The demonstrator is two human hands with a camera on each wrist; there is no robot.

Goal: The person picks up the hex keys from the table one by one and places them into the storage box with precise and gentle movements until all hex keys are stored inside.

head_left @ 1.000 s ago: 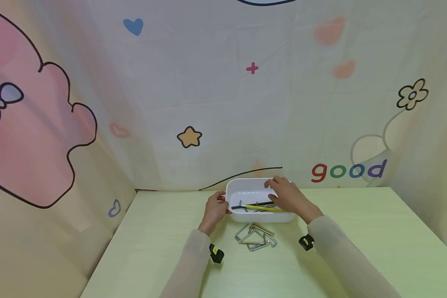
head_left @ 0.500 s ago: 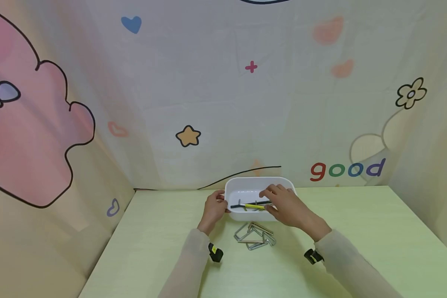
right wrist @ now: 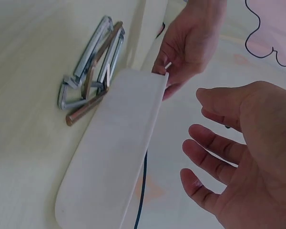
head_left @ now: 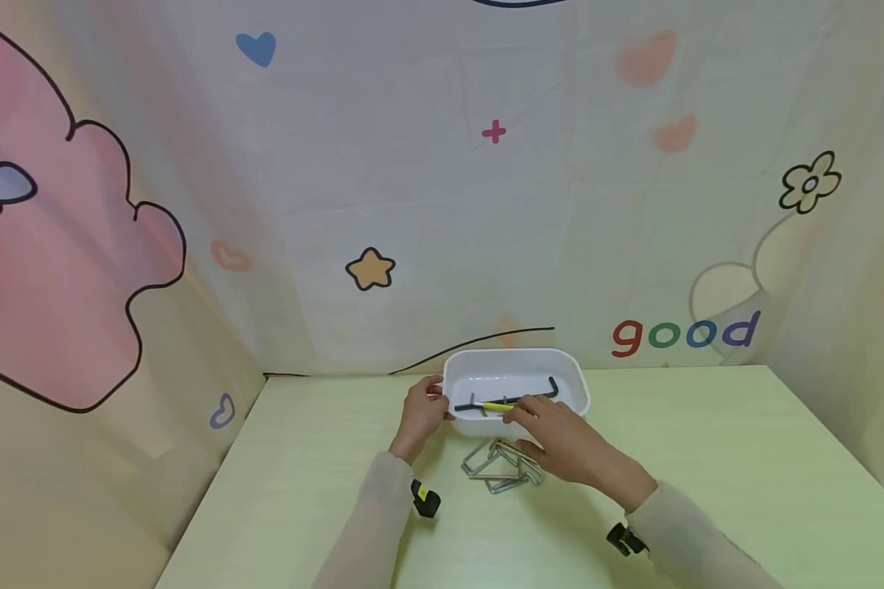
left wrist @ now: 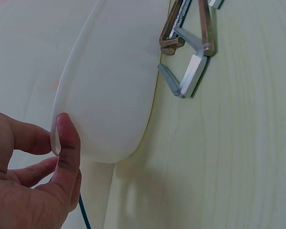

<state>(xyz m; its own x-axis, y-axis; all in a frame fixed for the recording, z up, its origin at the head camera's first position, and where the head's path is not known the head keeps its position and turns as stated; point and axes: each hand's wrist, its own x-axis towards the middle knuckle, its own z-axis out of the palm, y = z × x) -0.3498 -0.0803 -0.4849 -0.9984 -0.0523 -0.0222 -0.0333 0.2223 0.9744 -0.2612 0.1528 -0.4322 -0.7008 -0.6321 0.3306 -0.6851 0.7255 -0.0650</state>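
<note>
A white plastic box stands at the back of the table, its rim pinched at the left end between the thumb and fingers of my left hand. Inside lie a yellow-handled tool with a metal shaft and a long black hex key. My right hand hovers at the box's front rim and overlaps part of the yellow handle in the head view. In the right wrist view its fingers are loosely bent with nothing between them. Several silver and bronze hex keys lie in a pile before the box.
A pale wood-grain table spreads out on both sides. Close behind the box hangs a printed curtain. A black wrist camera hangs below the right sleeve.
My right hand has drawn back from over the box toward the front and left, uncovering the black hex key's bent end. My left hand keeps its hold on the rim; the pile lies unmoved.
</note>
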